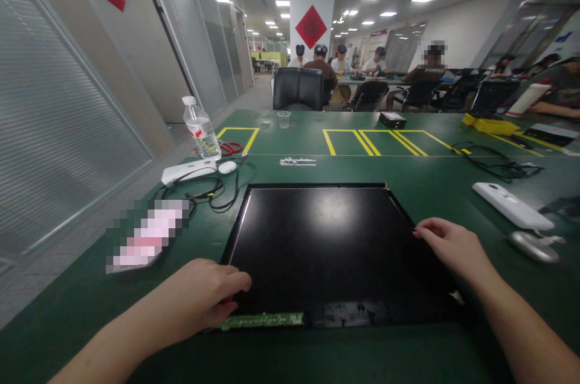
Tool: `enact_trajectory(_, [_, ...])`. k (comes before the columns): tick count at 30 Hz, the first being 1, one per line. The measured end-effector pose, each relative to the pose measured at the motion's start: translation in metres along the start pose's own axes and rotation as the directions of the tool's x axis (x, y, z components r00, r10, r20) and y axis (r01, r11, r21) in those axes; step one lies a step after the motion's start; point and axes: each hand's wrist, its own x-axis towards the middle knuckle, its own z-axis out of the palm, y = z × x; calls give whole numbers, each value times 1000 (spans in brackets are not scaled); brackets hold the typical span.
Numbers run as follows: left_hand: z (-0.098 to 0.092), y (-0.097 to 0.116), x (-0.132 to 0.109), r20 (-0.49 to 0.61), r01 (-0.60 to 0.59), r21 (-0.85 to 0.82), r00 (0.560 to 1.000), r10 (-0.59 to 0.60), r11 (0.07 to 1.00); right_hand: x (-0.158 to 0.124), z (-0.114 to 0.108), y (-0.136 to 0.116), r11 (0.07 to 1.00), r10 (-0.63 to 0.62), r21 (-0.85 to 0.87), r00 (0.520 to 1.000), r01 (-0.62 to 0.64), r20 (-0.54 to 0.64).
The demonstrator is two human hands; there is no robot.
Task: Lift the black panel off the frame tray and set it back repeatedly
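A black flat panel in a thin dark frame lies on the green table, with a light reflected on it. My left hand is at the panel's left edge, near the lower left corner; its fingers are curled, and what lies between them is hidden. At the right edge of the panel, my right hand pinches with thumb and forefinger at the frame; I cannot make out anything between them. A narrow green circuit board runs along the panel's near edge, just right of my left hand.
On the left are a water bottle, red scissors, cables, a white device and a blurred pink-white item. Small white pieces lie beyond the panel. Another white device is at right. People sit farther back.
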Motion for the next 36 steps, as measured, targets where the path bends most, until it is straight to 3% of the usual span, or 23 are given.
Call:
enact_trajectory(8, [1, -1, -1, -13, 52, -12, 999, -52, 999, 1, -1, 1, 1000, 9, 7, 1000, -9, -7])
enact_trajectory(19, [9, -6, -2, -40, 19, -7, 999, -20, 1000, 2, 3, 6, 1000, -26, -1, 999, 26, -23])
enact_trajectory(36, [8, -6, 0, -20, 24, 19, 1000, -24, 1000, 1, 4, 7, 1000, -2, -3, 1000, 2, -14])
